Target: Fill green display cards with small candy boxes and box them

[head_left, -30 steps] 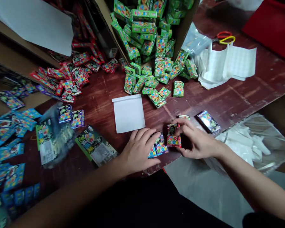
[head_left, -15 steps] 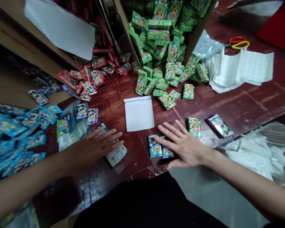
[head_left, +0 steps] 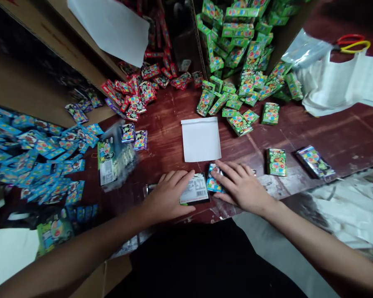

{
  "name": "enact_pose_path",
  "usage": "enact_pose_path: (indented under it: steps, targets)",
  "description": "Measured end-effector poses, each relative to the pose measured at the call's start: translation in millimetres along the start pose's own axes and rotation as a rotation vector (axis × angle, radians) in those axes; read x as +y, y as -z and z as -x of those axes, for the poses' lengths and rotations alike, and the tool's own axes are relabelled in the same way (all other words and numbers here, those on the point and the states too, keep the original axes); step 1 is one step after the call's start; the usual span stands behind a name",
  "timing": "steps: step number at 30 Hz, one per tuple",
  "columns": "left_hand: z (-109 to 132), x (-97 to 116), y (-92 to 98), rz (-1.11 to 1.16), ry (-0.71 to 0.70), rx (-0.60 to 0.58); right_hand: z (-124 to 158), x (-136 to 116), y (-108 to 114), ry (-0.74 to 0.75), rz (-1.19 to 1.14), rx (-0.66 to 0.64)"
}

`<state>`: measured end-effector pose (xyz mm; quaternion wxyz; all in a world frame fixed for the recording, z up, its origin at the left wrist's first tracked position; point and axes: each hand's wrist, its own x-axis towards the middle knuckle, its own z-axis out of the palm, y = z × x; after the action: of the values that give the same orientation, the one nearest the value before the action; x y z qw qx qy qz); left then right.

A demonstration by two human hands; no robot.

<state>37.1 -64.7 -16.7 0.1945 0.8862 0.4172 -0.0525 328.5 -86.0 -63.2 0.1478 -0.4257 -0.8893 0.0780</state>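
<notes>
My left hand (head_left: pixel 170 194) lies on a flat plastic packet with a barcode label (head_left: pixel 195 188), fingers stretched out over it. The packet's right end almost meets a small blue box (head_left: pixel 214 179). My right hand (head_left: pixel 244 184) rests over that blue box with its fingers extended; whatever else is under the palm is hidden. Beyond the hands a white paper pouch (head_left: pixel 200 140) lies flat. To the right of my right hand are a green box (head_left: pixel 276 162) and a dark purple box (head_left: pixel 314 162).
Green boxes (head_left: pixel 236 31) spill from a carton at the back. Red packs (head_left: pixel 143 91) and a pile of blue packs (head_left: pixel 46 153) lie left, near two purple packs (head_left: pixel 134 136). Scissors (head_left: pixel 354 44) and white pouches (head_left: pixel 335 82) are back right. A bag of white scraps (head_left: pixel 344 211) hangs off the edge.
My left hand has slid the labelled packet right and turned it nearly level, beside the blue box. My right hand stays over the boxes. The whole view has shifted.
</notes>
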Motion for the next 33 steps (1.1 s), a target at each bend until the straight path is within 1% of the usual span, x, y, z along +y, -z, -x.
enact_pose_path:
  steps: [3,5,7,11,14,17,19,21,24,26,28,33]
  targets:
    - [-1,-6,-8.9,0.062,0.016,0.035,-3,-7,-1,0.113,-0.056,-0.099]
    - [-2,-9,-11.2,0.096,0.009,0.050,-2,-8,-2,0.132,-0.095,-0.115]
    - [-3,-9,-12.2,0.120,0.009,0.075,-2,-8,-4,0.119,-0.135,-0.096]
    - [-4,-6,-13.3,0.133,0.026,0.126,-2,-12,-7,0.079,-0.221,-0.016]
    - [-4,-5,-14.0,0.128,0.052,0.146,0,-18,-8,0.019,-0.218,0.041]
    - [-2,-8,-13.8,0.139,0.102,0.162,1,-20,-6,-0.030,-0.194,0.069]
    - [0,-9,-13.1,0.148,0.109,0.163,0,-18,-4,-0.011,-0.187,0.055]
    - [1,-10,-12.2,0.145,0.092,0.162,-4,-14,-3,0.053,-0.194,0.013]
    - [0,-9,-11.0,0.128,0.008,0.129,-13,-10,-4,0.194,-0.215,-0.068]
    - [0,-9,-10.6,0.115,-0.053,0.091,-17,-8,-4,0.258,-0.227,-0.102]
    - [0,-11,-10.3,0.110,-0.075,0.072,-18,-5,1,0.254,-0.244,-0.114]
    - [4,-18,-11.9,0.112,-0.025,0.067,-4,19,20,0.163,-0.204,-0.133]
